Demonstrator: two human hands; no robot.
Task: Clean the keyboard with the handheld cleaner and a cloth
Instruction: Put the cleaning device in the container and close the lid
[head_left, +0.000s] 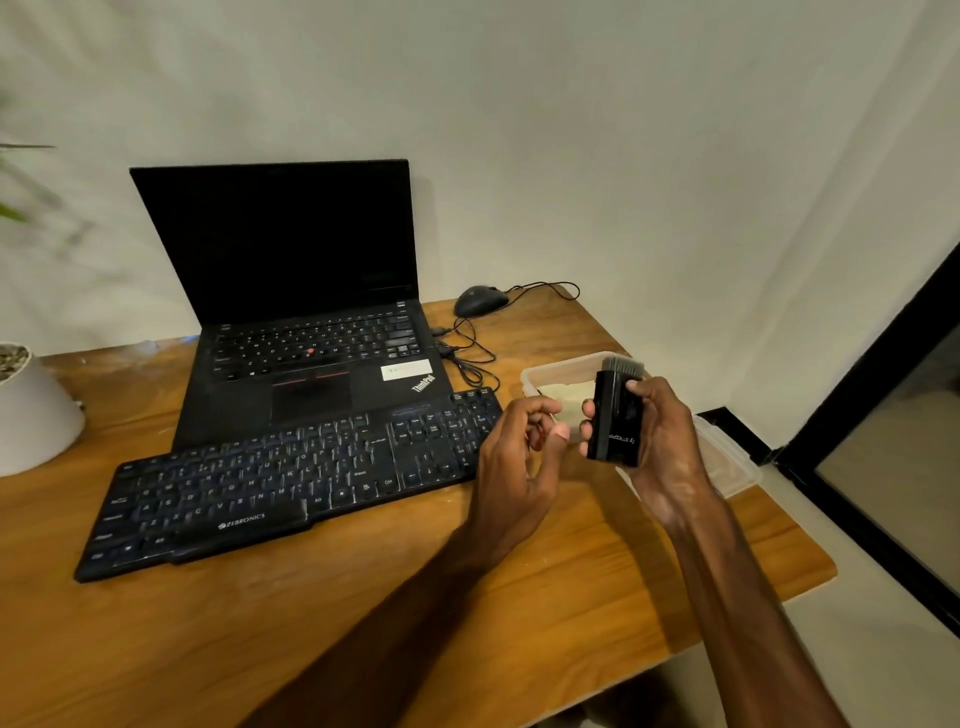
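A black external keyboard (291, 483) lies slanted on the wooden desk (363, 623) in front of an open laptop. My right hand (660, 441) grips a small black handheld cleaner (615, 421) upright, its grey brush end pointing up, above a clear plastic container (550, 371). A pale cloth (563, 395) lies inside that container. My left hand (519, 457) hovers just left of the cleaner, over the keyboard's right end, fingers loosely curled and holding nothing.
The black laptop (306, 312) stands open behind the keyboard. A wired mouse (480, 300) and its tangled cable (467, 348) lie at the back. A white plant pot (31, 410) sits at the left edge. A clear lid (727, 462) lies by the desk's right edge.
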